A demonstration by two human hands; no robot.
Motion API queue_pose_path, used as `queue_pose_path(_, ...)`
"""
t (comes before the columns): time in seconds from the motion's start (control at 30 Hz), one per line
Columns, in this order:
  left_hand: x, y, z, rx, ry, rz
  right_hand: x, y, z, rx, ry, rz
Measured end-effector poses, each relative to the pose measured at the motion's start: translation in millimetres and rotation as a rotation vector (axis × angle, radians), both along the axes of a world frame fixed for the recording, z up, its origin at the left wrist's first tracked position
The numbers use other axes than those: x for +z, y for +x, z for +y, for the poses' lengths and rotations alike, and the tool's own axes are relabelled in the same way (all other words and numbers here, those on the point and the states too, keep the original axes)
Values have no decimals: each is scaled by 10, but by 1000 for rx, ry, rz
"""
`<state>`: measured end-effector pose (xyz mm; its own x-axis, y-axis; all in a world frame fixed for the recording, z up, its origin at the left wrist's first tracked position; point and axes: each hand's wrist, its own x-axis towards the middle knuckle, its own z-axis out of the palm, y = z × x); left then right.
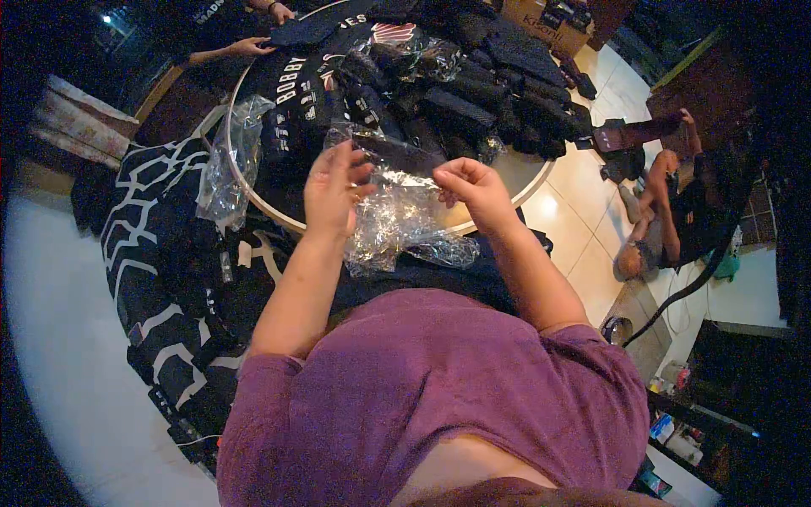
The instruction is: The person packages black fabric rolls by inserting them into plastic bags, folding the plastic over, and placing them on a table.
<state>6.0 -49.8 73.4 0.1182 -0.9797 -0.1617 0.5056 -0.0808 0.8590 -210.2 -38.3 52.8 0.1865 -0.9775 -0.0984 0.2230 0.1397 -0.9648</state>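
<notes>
Between my hands a crinkled clear plastic bag (pixel 393 215) hangs in front of the table's near edge, catching bright reflections. The fingertips of my right hand (pixel 475 190) are pinched together on the bag's right upper side. On the left side of the bag is my left hand (pixel 331 190), its fingers apart and slightly bent against or just beside the plastic. Just beyond both hands, folded black garments with white printing (pixel 296 106) and dark packed bundles (pixel 456 106) are heaped on the round table (pixel 239 173).
Another clear plastic bag (pixel 232 160) drapes over the table's left rim. Black cloth with white line patterns (pixel 156 220) lies at left. Across the table, a person's hand (pixel 253 46) touches dark cloth. Another person (pixel 659 207) sits at right on the tiled floor. A cardboard box (pixel 541 25) stands behind.
</notes>
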Motion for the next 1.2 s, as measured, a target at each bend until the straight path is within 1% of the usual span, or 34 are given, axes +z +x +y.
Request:
queue_pose_path(0.03,-72,95,-52,-1,-2,0,23,-6,-1,-2,-50,75)
queue_pose_path(0.1,-158,246,-125,71,-44,-99,44,-16,3,-16,-61,91)
queue_pose_path(0.13,-153,273,-112,64,-13,-119,55,-19,4,-29,-72,108)
queue_pose_path(0.17,-137,291,-91,64,-14,-119,66,-19,12,-29,-72,108)
queue_pose_path(0.23,-92,332,-70,-27,-22,-104,91,-12,27,-39,-92,115)
queue_pose_path(0.27,-43,354,-82,-28,-23,-106,119,-20,28,-40,-93,113)
queue_pose_path(0.33,101,378,-109,-45,-74,-218,166,-56,32,-6,-123,220)
queue_pose_path(0.37,154,365,-107,-44,-71,-218,161,-71,26,-4,-121,220)
queue_pose_path(0.43,221,326,-97,-140,-143,-603,154,-86,13,69,-114,282)
queue_pose_path(0.47,164,325,-110,-110,-229,-683,178,-79,24,70,-114,282)
queue_pose_path(0.53,110,315,-100,-119,-274,-673,260,-70,57,66,-245,397)
queue_pose_path(0.57,100,305,-94,-130,-319,-663,283,-79,51,62,-244,397)
queue_pose_path(0.67,115,263,-29,-161,-324,-646,307,-112,28,41,-217,355)
queue_pose_path(0.73,124,248,-1,-170,-327,-621,304,-126,18,121,-252,455)
queue_pose_path(0.77,124,254,8,-192,-375,-661,292,-126,19,120,-252,457)
queue_pose_path(0.83,141,280,39,-215,-426,-700,235,-114,16,230,-103,400)
queue_pose_path(0.9,184,319,98,-234,-609,-934,157,-82,26,190,-110,370)
queue_pose_path(0.93,193,327,128,-259,-747,-925,149,-69,41,131,-66,340)
queue_pose_path(0.97,203,334,183,-259,-747,-925,135,-61,45,72,-22,310)
queue_pose_path(1.0,215,342,254,-256,-815,-927,104,-65,40,72,-22,310)
queue_pose_path(1.03,226,350,311,-252,-882,-929,59,-76,37,-36,25,257)
queue_pose_path(1.07,236,388,338,-201,-953,-959,12,-91,34,-144,72,204)
queue_pose_path(1.1,211,449,354,-202,-951,-959,-27,-130,21,-144,73,204)
queue_pose_path(1.17,143,564,375,35,-940,-899,-127,-298,-61,-440,156,55)
queue_pose_path(1.2,174,575,362,113,-966,-929,-321,-446,-128,-451,120,-26)
